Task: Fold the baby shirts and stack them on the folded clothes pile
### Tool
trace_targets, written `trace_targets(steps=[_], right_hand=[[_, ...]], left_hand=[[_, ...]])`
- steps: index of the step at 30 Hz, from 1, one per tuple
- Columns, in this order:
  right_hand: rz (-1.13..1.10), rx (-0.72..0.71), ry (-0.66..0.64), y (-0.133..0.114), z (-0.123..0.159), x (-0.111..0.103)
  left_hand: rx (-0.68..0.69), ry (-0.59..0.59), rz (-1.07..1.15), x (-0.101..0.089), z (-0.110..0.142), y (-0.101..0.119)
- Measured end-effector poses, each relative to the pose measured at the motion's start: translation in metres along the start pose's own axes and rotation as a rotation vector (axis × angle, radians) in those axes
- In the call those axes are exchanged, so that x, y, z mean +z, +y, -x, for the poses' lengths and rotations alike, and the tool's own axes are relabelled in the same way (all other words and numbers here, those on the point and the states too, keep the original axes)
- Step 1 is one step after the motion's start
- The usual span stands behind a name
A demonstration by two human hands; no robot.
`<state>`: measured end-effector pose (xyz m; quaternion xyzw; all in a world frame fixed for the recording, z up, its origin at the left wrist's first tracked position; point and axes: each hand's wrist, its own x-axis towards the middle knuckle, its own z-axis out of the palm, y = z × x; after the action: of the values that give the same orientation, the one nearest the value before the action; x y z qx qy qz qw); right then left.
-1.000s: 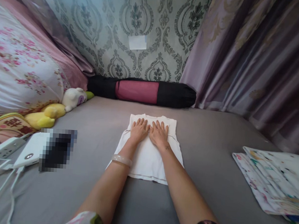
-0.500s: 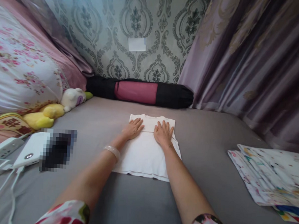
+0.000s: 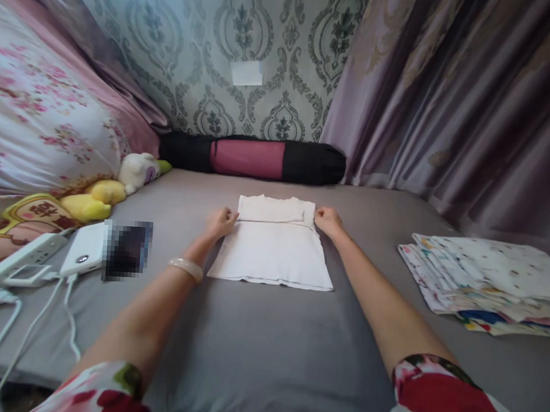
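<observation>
A white shirt (image 3: 272, 255) lies flat on the grey bed sheet, its sleeves folded inward across the upper part. At its left edge, near the fold line, my left hand (image 3: 222, 222) is closed with thumb and fingers pinching the cloth. My right hand (image 3: 329, 221) is pinched on the opposite edge, at about the same height. The fingertips are small in view and partly cover the edges they grip.
A stack of folded patterned cloths (image 3: 489, 275) lies on the right. Left are a white power bank (image 3: 86, 247), a power strip (image 3: 25, 253), cables and plush toys (image 3: 89, 204). A black and pink roll bag (image 3: 247, 158) lies along the wall.
Both hands have left their flat, spread position on the shirt's upper part and moved outward to its side edges, fingers now closed. The view has shifted slightly.
</observation>
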<state>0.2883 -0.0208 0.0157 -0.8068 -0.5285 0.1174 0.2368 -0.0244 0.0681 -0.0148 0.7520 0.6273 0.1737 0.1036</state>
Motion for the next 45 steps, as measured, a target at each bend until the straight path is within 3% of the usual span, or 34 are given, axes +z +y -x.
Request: trace_targets(steps=[3, 6, 12, 15, 20, 24, 30, 39, 45], right_hand=[[0.012, 0.042, -0.040, 0.018, 0.019, -0.010], [0.023, 0.081, -0.096, 0.020, 0.032, -0.006], [0.164, 0.060, -0.136, 0.011, 0.037, 0.002], [0.218, 0.042, -0.092, 0.009, 0.047, 0.004], [0.286, 0.004, 0.000, 0.003, 0.068, 0.009], [0.236, 0.024, -0.005, 0.006, 0.067, 0.009], [0.040, 0.027, 0.009, 0.021, 0.066, 0.002], [-0.086, -0.145, -0.136, 0.036, 0.130, -0.010], [-0.204, -0.329, -0.267, 0.047, 0.155, -0.021]], left_hand=[[-0.071, -0.081, 0.098, -0.013, 0.010, -0.010], [-0.123, -0.119, 0.168, -0.018, 0.017, -0.005], [-0.249, -0.152, 0.183, -0.011, 0.019, 0.008], [-0.263, -0.121, 0.158, -0.006, 0.021, 0.007], [-0.202, -0.029, 0.094, -0.001, 0.034, 0.007], [-0.151, -0.015, 0.051, -0.007, 0.042, 0.007], [-0.145, -0.156, 0.056, -0.031, 0.063, 0.008], [-0.074, -0.284, 0.245, -0.049, 0.117, -0.005], [0.093, -0.398, 0.402, -0.057, 0.138, -0.015]])
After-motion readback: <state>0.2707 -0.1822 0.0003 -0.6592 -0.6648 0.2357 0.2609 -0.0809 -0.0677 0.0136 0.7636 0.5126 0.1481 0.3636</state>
